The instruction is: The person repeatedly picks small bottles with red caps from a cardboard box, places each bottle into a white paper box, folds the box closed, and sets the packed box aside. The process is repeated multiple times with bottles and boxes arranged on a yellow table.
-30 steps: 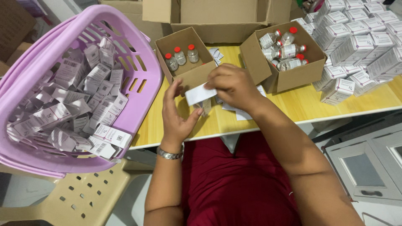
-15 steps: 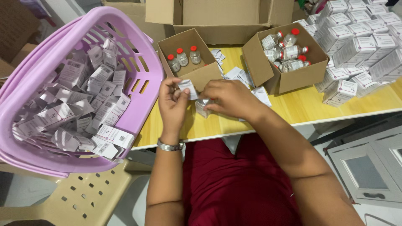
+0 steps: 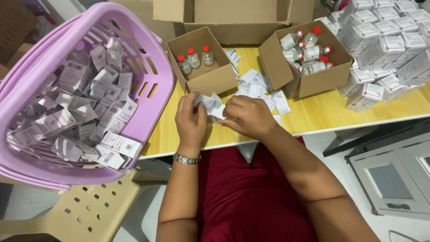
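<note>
i see both hands meeting over the near edge of the yellow table [image 3: 322, 114], working one folded white paper slip [image 3: 211, 105] between them. left hand [image 3: 191, 121] has its fingers curled onto the slip's left end, thumb side up, metal watch [image 3: 186, 158] on that wrist. right hand [image 3: 247, 117] pinches the slip's right end, fingers closed on it, knuckles toward me. so both grips are narrow and holding the same slip, which sits just above the tabletop in front of the small open cardboard box [image 3: 202, 67]. can't tell if something else sits under the slip, the hands cover it. that small box holds three upright vials with red caps [image 3: 194, 57]. a second open box [image 3: 309, 60] to the right holds more red-capped vials lying on their sides. loose paper slips [image 3: 260, 87] are scattered on the table between the two boxes, just beyond the right hand. a stack of white cartons [image 3: 385, 40] fills the far right of the table. a big purple basket [image 3: 152, 58] sits to the left on a beige plastic chair [image 3: 89, 210], full of flattened white cartons [image 3: 85, 112], well apart from the left hand
</note>
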